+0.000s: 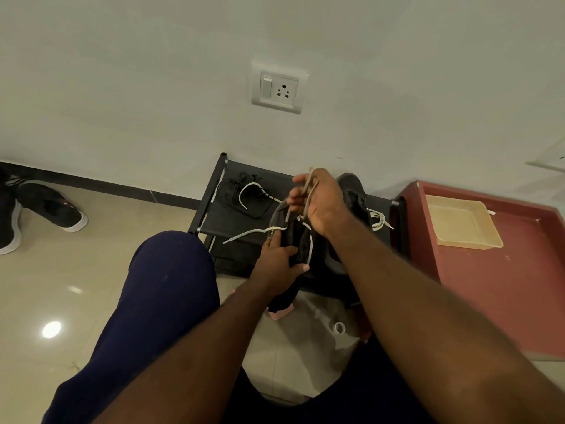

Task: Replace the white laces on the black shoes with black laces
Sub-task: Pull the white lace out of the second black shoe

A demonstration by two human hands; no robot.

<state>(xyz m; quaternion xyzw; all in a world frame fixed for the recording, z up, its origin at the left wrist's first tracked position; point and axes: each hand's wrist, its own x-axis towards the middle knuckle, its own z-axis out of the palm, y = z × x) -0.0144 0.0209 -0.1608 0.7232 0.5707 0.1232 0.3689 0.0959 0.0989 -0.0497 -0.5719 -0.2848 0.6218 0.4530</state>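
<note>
My left hand grips a black shoe by its side, holding it above the floor in front of a low black rack. My right hand is raised above the shoe and pinches a loop of its white lace, pulled up out of the eyelets. One loose end of that lace trails off to the left. A second black shoe with a white lace sits on the rack behind my right hand. Black laces lie bunched on the rack's left part, next to another white lace.
A pair of black sneakers with white soles lies on the tiled floor at far left. A red cabinet top at right carries a beige tray. My knee in dark trousers is below left. A wall socket is above.
</note>
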